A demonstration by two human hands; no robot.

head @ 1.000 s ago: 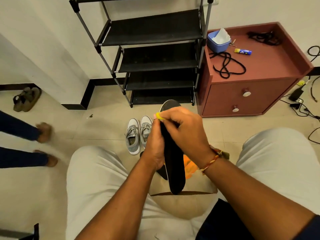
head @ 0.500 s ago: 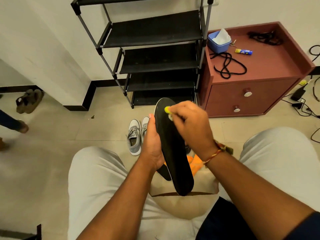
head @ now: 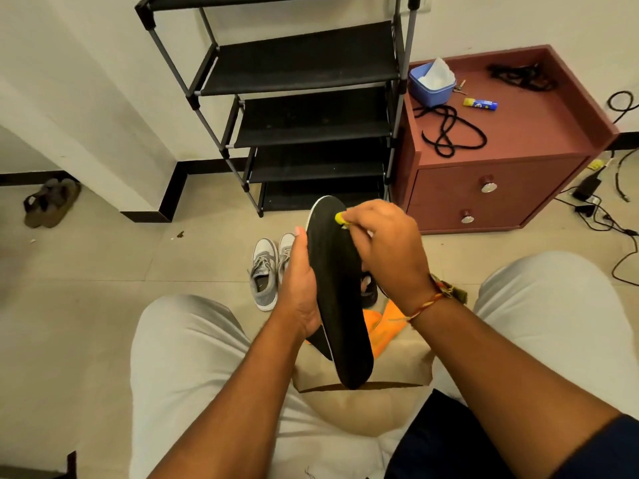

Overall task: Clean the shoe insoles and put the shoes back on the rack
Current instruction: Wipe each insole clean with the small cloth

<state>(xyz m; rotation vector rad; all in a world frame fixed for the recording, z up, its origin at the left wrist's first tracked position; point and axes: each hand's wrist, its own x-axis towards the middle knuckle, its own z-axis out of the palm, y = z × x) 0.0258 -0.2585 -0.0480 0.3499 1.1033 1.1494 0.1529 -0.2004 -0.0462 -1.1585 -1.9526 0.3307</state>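
A long black insole (head: 337, 292) stands nearly upright between my knees, its face turned toward me. My left hand (head: 299, 288) grips its left edge at mid-length. My right hand (head: 387, 250) pinches a small yellow scrubbing piece (head: 340, 217) against the insole's upper end. Behind my hands a pair of grey sneakers (head: 264, 271) sits on the floor, and a dark shoe (head: 368, 288) is partly hidden by my right wrist. The black shoe rack (head: 304, 108) stands against the wall with bare shelves.
An orange cloth (head: 387, 323) lies on a tan stool (head: 363, 402) between my legs. A maroon cabinet (head: 498, 174) right of the rack carries a blue tub (head: 432, 84), black cords and a tube. Cables (head: 601, 216) trail on the floor at right. Brown sandals (head: 52, 202) lie far left.
My right hand has moved the yellow piece up to the insole's top end. The insole has turned its face toward me. The person's feet at the far left have left the view.
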